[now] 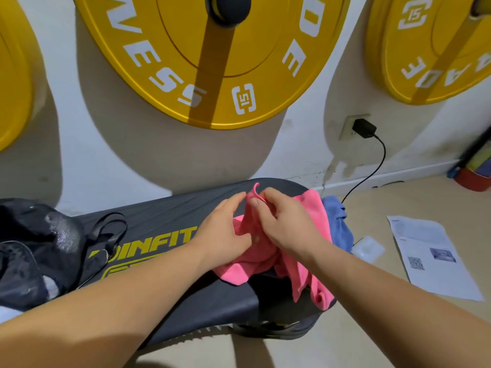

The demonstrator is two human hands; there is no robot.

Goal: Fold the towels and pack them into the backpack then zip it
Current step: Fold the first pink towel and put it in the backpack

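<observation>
A crumpled pink towel [305,272] lies on the right end of a black bench [170,224], part of it hanging over the near edge. My right hand [287,219] pinches a raised corner of it between thumb and fingers. Beside it, my left hand [223,229] rests on the pink towel with its thumb pressed into the cloth and fingers reaching toward the same corner. A blue towel [338,224] is bunched behind the pink one at the bench's right edge. The black backpack [34,248] sits on the bench's left end, its straps spread out.
Yellow weight plates [212,62] hang on the wall behind the bench. A black charger [364,128] with a cable is plugged into a wall socket. On the floor to the right lie a printed paper sheet [435,258] and a small white packet [368,248].
</observation>
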